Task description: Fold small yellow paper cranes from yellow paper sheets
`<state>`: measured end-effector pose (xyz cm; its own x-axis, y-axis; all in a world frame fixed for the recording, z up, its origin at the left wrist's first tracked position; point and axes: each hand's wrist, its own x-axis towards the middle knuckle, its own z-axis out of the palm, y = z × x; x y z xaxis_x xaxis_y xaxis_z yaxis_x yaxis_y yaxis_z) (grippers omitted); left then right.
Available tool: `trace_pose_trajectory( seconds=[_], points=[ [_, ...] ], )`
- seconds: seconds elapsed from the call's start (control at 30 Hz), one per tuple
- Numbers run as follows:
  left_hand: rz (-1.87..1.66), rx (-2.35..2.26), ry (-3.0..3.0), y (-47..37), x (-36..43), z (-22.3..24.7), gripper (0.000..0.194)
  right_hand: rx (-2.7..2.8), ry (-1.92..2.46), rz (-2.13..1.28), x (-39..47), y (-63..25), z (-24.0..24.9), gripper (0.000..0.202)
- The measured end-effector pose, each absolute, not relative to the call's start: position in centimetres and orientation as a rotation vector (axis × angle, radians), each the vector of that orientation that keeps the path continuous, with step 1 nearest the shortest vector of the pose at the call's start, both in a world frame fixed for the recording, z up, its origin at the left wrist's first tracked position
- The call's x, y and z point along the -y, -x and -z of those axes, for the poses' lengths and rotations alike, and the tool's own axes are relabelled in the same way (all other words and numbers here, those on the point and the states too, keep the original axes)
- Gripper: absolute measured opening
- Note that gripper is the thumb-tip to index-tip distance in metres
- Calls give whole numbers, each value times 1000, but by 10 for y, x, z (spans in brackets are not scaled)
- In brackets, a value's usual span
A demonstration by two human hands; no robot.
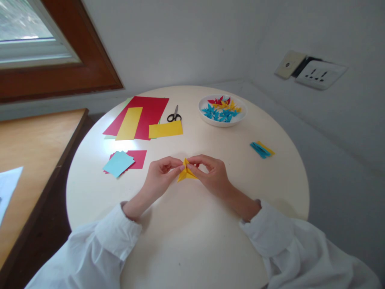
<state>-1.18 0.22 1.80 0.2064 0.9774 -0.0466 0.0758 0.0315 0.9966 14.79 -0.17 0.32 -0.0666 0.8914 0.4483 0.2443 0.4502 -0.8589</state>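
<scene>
A small folded piece of yellow paper (187, 172) is held just above the middle of the round white table (192, 224). My left hand (164, 172) pinches its left side between thumb and fingers. On the other side, my right hand (210, 170) pinches it near the top, thumb laid on the front. The paper has pointed corners spreading downward, and my fingertips cover part of its upper folds.
A white dish (222, 123) at the back holds red, yellow and blue folded paper pieces. Black-handled scissors (174, 116), yellow strips (166, 129) and red sheets (150, 110) lie back left. Blue squares (118, 163) sit nearer left; blue strips (260, 150) lie right.
</scene>
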Motion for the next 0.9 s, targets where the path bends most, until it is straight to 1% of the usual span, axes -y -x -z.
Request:
trace_pose_trajectory(
  seconds=[0.23,0.4,0.47,0.63,0.77,0.9],
  points=[
    [-953,-1085,-1267,11,-3,-19,21,1593,1014,-716,2,-148,-3,6],
    [-969,-1050,-1184,11,-3,-20,21,1565,1017,-789,1,-147,-1,16],
    [-994,-1042,-1163,11,-3,-19,22,1553,999,-798,0,-147,0,15],
    [-1031,-1041,-1132,11,-4,-19,21,1644,978,-647,1,-148,0,6],
    [-1054,-1005,-1130,11,-5,-17,19,1739,922,-552,1,-149,0,9],
    [-1059,-988,-1117,12,-5,-16,16,1767,897,-544,1,-149,0,8]
  ],
)
